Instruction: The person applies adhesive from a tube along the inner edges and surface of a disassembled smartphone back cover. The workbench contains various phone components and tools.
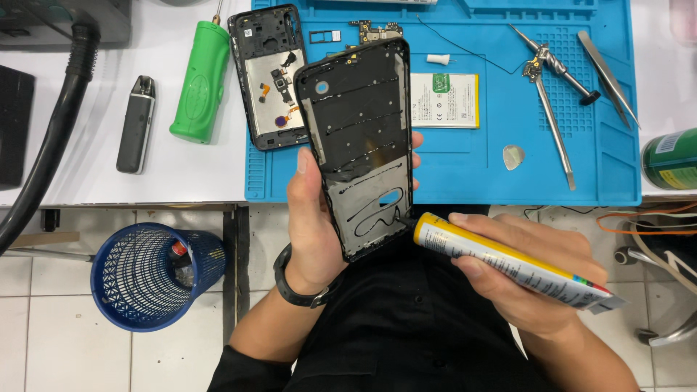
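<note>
Everything is placed relative to the blue work mat (465, 163) that covered the right part of the white desk (181, 174).

Far left of the mat, a thick black hose (54, 138) curved down over the desk edge. Nearer the mat lay a slim grey-and-black pod-shaped device (136, 124), then a green cylindrical tool (200, 81) just beside the mat's left edge. Below that edge, under the desk, a blue mesh bin (152, 272) stood on a pale tiled floor (43, 341).

On the mat's left part lay an opened phone body (267, 76) with small parts showing inside. In front of the mat, the left hand (314, 225), a black watch on its wrist, was closed around a black phone frame (361, 145), thumb on its left edge and fingertips on its right; the frame stood tilted, its top over the mat, thin glossy lines running across its inner face.

At the mat's middle lay a flat white battery (444, 100) with a yellow strip along its right side and a green patch on its label. A small pale pick (513, 157) lay to its right.

Below the mat's front edge, the right hand (526, 272) gripped a glue tube (508, 260), yellow along the top and white below, with coloured marks near its crimped end; its nozzle touched the frame's lower right.

On the mat's right part lay metal tweezers (552, 120) and other tools. Past its right edge stood a green can (669, 158) with a yellow label.
</note>
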